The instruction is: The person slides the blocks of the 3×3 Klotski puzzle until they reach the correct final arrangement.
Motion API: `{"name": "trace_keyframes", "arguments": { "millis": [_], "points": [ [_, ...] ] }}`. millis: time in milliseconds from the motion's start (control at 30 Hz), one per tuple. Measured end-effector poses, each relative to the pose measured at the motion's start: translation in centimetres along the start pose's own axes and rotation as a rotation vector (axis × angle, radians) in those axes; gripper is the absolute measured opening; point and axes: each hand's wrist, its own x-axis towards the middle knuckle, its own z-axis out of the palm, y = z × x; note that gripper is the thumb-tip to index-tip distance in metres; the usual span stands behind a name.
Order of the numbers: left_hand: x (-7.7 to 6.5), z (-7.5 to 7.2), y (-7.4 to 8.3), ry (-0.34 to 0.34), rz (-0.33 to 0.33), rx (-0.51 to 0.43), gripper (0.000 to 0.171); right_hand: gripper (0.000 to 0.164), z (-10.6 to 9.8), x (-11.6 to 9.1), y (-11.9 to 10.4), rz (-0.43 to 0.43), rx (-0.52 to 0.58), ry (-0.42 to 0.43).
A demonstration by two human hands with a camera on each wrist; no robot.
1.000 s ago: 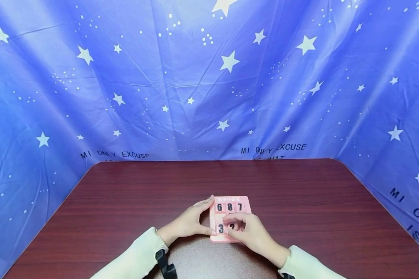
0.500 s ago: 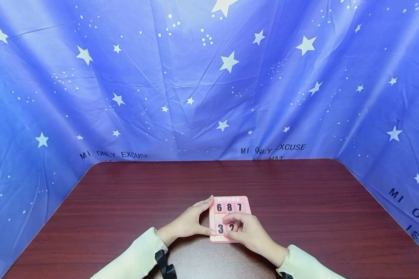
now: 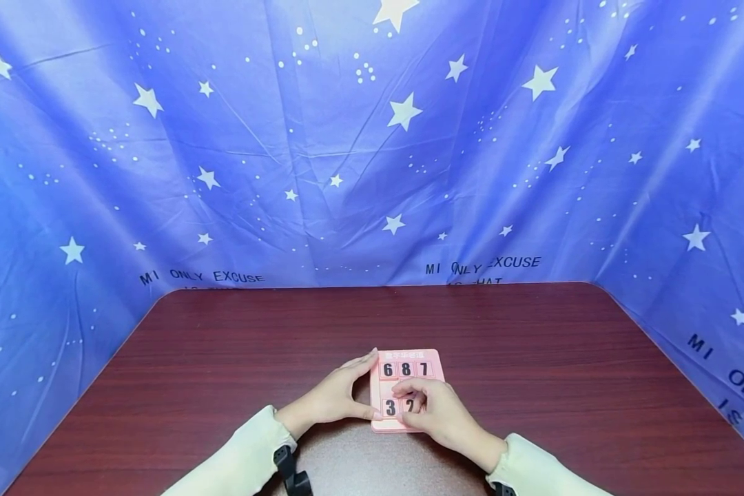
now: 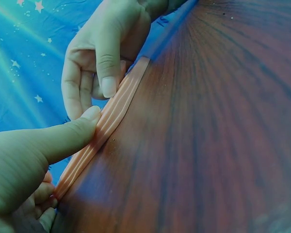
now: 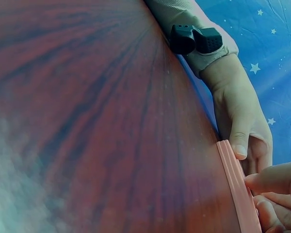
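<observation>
On my head feed the pink number board [image 3: 385, 390] sits in the lower middle of the frame, a little right of centre, face toward the camera. Its number tiles [image 3: 406, 370] read 6, 8 and 7 along the upper row, with 3 and 2 below. I see the left hand [image 3: 335, 396] at the board's left edge, gripping it with thumb and fingers, the forefinger by the upper left corner, the thumb near the lower left. The right hand [image 3: 440, 410] bends over the board's lower right, thumb and forefinger at the tiles; it hides what lies beneath, so I can't tell whether it pinches a tile or only touches. My left wrist feed gives me the board edge-on, its side ridged, slanting from lower left to upper middle. Around it spreads the dark red table [image 3: 223, 358]. Pale sleeves [image 3: 242, 448] enter from the bottom of the head frame, a black wrist device [image 3: 291, 472] on the left one. Blue star-printed cloth [image 3: 322, 138] fills the upper half.
</observation>
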Motion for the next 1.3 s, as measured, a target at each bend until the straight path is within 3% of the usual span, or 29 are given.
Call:
{"name": "trace_keyframes", "arguments": {
  "millis": [1000,1300],
  "points": [
    [-0.2,0.0,-0.1,0.0,0.0,-0.003,0.099,0.028,0.2,1.5,0.3,0.066,-0.089,0.029],
    [0.1,0.0,-0.1,0.0,0.012,0.016,0.099,0.028,-0.3,2.3,1.1,0.058,-0.022,0.0]
  ]
}}
